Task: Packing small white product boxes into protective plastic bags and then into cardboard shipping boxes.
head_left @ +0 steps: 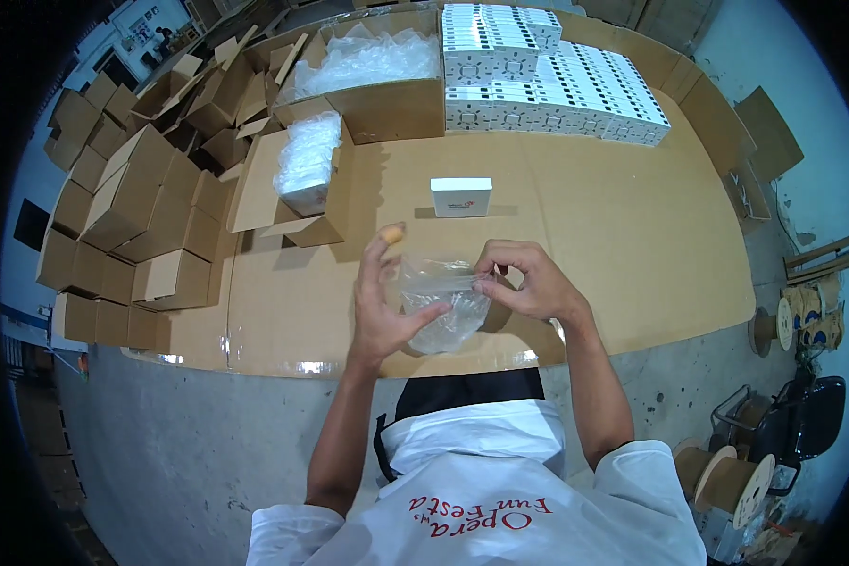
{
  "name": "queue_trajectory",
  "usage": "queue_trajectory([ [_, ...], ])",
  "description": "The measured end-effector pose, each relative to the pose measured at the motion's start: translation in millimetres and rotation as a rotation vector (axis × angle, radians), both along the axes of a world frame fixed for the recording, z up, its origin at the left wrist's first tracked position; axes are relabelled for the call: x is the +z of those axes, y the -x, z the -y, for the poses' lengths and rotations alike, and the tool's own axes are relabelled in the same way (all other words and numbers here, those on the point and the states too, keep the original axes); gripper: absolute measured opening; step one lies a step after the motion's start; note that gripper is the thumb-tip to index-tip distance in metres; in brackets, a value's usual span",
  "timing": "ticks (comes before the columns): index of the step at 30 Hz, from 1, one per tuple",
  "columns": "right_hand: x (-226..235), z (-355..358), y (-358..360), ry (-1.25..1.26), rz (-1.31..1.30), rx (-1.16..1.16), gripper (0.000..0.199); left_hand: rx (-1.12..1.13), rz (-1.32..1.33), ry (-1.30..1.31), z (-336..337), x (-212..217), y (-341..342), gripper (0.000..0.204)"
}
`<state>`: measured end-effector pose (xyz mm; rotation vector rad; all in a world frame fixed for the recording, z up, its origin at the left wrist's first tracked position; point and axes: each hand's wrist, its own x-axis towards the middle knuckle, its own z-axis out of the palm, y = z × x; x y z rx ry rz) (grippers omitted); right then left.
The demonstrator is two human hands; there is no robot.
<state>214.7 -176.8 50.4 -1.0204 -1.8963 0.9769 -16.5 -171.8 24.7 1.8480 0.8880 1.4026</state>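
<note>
A clear plastic bag [448, 325] hangs in front of me above the near part of the table. My right hand [530, 281] pinches its upper right edge between thumb and fingers. My left hand [382, 307] is open on the bag's left side, fingers spread and thumb lying across the plastic; I cannot tell whether it presses on it. One left fingertip wears a yellowish cover. Just beyond the bag, a small white box [461, 199] with a red mark stands alone on the cardboard-covered table [613, 217].
Far right, white boxes [557, 99] are stacked in rows. A large carton [387, 118] holds clear plastic bags. Nearer stands an open carton [325, 222] of bag-wrapped items [308, 156]. Brown cartons [160, 217] pile up at left. Cable spools [736, 481] and a black chair [807, 424] occupy the right floor.
</note>
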Motion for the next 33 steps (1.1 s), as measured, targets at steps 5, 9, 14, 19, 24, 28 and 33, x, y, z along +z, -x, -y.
queue_trajectory([
  [5, 3, -14, 8, -0.110, 0.012, 0.047, 0.011, -0.182, 0.118, 0.486, 1, -35, 20, 0.092],
  [9, 5, -25, 11, -0.209, 0.041, 0.089, 0.014, -0.222, 0.139, 0.607, -7, -48, 27, 0.072],
  [14, 1, -44, 16, -0.161, -0.136, -0.238, 0.032, -0.146, 0.100, 0.685, -10, -43, 29, 0.055],
  [19, -6, -71, 18, -0.440, 0.185, -0.496, 0.039, -0.136, 0.143, 0.639, -10, -46, 29, 0.055],
  [24, -24, -85, 19, -0.411, 0.340, -0.428, 0.035, -0.149, 0.139, 0.693, -25, -45, 29, 0.056],
  [28, -36, -83, 21, -0.301, 0.238, -0.436, 0.030, -0.172, 0.156, 0.677, -35, -56, 29, 0.058],
  [33, -35, -84, 18, -0.311, 0.026, -0.542, 0.026, -0.183, 0.181, 0.632, -34, -60, 32, 0.058],
])
